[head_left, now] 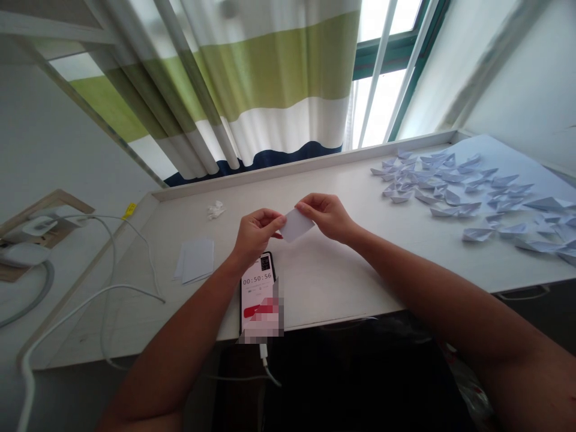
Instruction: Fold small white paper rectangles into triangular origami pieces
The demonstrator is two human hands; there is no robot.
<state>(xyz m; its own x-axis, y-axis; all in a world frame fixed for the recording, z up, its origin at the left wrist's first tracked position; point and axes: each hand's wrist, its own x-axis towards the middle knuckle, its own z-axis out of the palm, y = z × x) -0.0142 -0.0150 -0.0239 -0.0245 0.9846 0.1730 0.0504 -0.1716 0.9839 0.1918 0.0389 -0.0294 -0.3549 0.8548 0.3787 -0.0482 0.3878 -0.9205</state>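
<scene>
A small white piece of paper [297,227] is held up over the desk between my two hands. My left hand [260,233] pinches its left edge between thumb and fingers. At its upper right corner, my right hand [327,215] has the paper pinched too. Whether the paper is folded I cannot tell. Just below my left hand lies a phone [257,294] with a timer on its screen, plugged into a white cable. Left of my left forearm is a small stack of white paper sheets [195,260].
Many folded paper boats [454,180] cover the right side of the white desk [333,288]. A crumpled bit of paper [216,209] sits at the back left. White cables [108,288] run across the left end from a wall socket [42,231]. A striped curtain [279,72] hangs behind.
</scene>
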